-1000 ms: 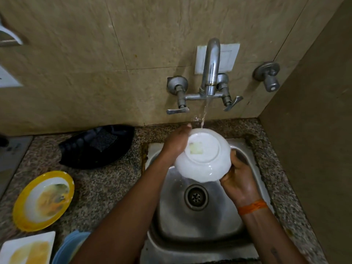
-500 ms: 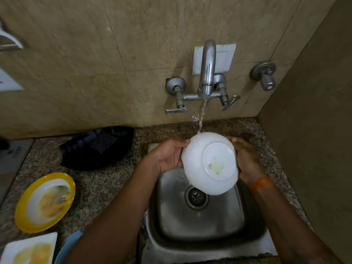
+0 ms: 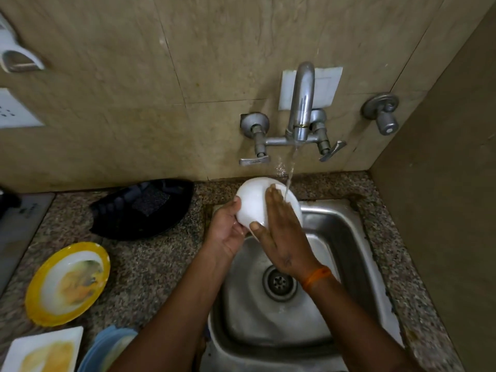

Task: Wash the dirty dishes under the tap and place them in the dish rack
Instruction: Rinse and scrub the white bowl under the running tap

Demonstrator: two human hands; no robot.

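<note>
Three dirty dishes wait on counter [image 3: 150, 267] at far left: yellow plate [image 3: 67, 284], square plate [image 3: 43, 351], blue plate [image 3: 107, 347]. Black tray [image 3: 142, 208] sits behind them by wall. My left hand [image 3: 226, 230] grips white bowl [image 3: 253, 204] from left side, thumb on its edge. Bowl is tilted over back-left corner of sink [image 3: 343, 232], under tap [image 3: 302, 103]. My right hand [image 3: 281, 229] lies flat on bowl, fingers straight, water hitting near fingertips [image 3: 273, 190]. Orange band [image 3: 316, 277] on right wrist. Drain [image 3: 279, 284] below.
</note>
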